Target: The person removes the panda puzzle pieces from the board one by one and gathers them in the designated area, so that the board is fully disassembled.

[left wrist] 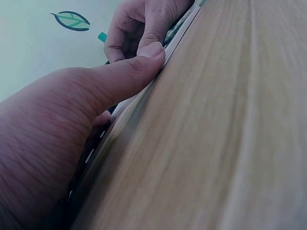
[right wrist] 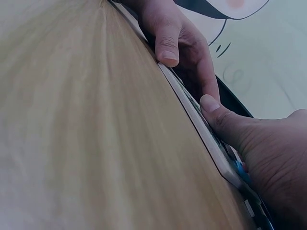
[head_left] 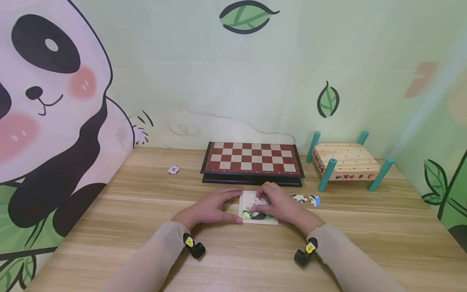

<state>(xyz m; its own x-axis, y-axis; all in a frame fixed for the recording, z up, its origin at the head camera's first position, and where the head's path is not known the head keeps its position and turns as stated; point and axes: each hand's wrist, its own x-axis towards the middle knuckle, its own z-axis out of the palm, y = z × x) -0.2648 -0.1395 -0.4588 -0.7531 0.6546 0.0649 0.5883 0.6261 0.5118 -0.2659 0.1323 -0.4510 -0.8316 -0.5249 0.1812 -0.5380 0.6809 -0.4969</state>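
A small white-rimmed jigsaw puzzle tray [head_left: 270,222] lies flat on the table, its lower part showing a green, black and white picture. Thumb and fingers of my left hand [head_left: 215,206] hold its left side, the thumb at the near corner and fingertips at the far one. Over the tray reaches my right hand [head_left: 279,205], with its thumb low on the picture and its fingers bent. Between them is a pale puzzle piece [head_left: 255,201], partly hidden, which the right hand pinches. The right palm covers the tray's right part.
Loose puzzle pieces [head_left: 314,200] lie right of the tray. Behind it stands a red-and-white checkered board box [head_left: 251,158]. A wooden stand with teal legs [head_left: 346,160] is at the back right, and a round chip [head_left: 174,170] lies at the back left.
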